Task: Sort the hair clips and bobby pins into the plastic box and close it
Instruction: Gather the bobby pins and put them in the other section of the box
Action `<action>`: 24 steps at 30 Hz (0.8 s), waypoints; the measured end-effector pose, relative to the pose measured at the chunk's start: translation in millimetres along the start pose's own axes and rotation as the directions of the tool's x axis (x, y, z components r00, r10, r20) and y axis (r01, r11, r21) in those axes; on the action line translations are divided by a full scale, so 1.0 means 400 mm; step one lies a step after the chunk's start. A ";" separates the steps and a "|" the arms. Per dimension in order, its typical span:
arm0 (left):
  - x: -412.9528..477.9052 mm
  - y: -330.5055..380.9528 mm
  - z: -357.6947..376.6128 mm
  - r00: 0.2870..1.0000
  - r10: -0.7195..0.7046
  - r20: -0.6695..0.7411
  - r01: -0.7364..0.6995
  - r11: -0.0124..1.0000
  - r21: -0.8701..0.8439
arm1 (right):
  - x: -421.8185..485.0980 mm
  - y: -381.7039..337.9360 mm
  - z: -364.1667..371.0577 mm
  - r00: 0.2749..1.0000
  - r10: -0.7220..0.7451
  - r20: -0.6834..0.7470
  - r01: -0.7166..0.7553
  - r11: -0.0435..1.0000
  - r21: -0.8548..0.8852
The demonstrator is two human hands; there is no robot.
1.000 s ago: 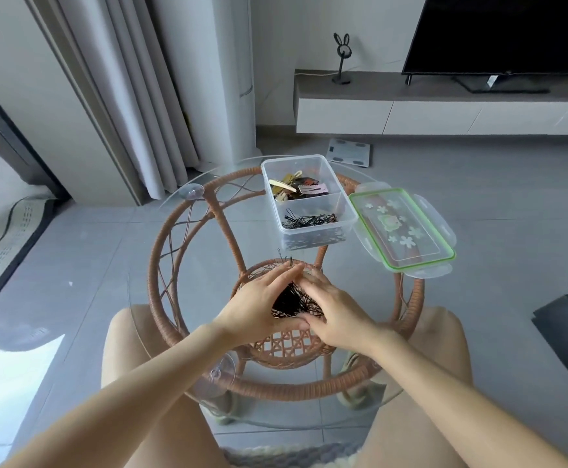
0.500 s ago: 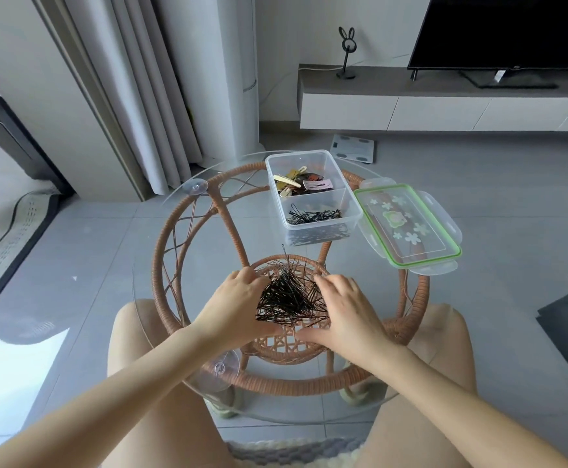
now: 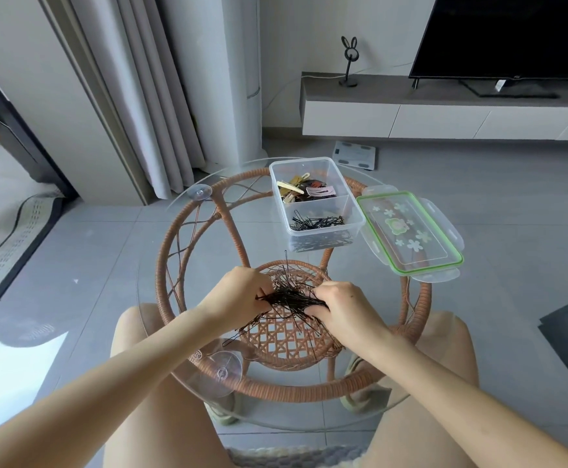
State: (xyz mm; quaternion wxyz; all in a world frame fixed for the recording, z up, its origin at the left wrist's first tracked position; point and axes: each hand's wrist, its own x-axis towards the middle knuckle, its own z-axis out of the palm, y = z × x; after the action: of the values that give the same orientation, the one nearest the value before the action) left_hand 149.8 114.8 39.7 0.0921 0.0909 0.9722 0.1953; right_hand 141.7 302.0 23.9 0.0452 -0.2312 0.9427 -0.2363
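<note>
A heap of black bobby pins (image 3: 289,298) lies on the round glass tabletop (image 3: 161,275) just in front of me. My left hand (image 3: 238,295) grips the heap from the left and my right hand (image 3: 341,307) grips it from the right, fingers curled into the pins. Behind them stands the clear plastic box (image 3: 316,202) with two compartments. Coloured hair clips (image 3: 304,190) fill the far one and black bobby pins (image 3: 318,222) lie in the near one. Its green-rimmed lid (image 3: 409,233) lies flat to the box's right.
The glass top rests on a brown rattan frame (image 3: 174,251) with suction cups (image 3: 199,192). My knees sit under the table's near edge. A white scale (image 3: 355,153) lies on the grey floor behind, with a TV cabinet (image 3: 444,109) further back and curtains at left.
My hands spread apart over the pin heap, then closed in on it again from both sides, bunching the pins between them. The box and lid have not moved.
</note>
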 end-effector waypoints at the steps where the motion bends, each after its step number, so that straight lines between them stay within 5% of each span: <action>1: -0.003 0.001 -0.005 1.000 -0.002 -0.007 0.002 1.000 -0.019 | -0.001 0.002 -0.005 1.000 0.012 0.000 -0.012 1.000 0.008; 24: -0.003 0.006 -0.130 0.980 -0.124 -0.154 0.076 0.956 -0.283 | 0.096 0.011 -0.296 0.995 0.089 -0.034 -0.078 0.965 0.249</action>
State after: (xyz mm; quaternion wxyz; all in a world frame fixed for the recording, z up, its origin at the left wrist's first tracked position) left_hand 140.1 98.0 88.0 0.0304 0.0108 0.9432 0.3308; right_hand 82.8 338.1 127.4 0.0624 -0.1785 0.9155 -0.3550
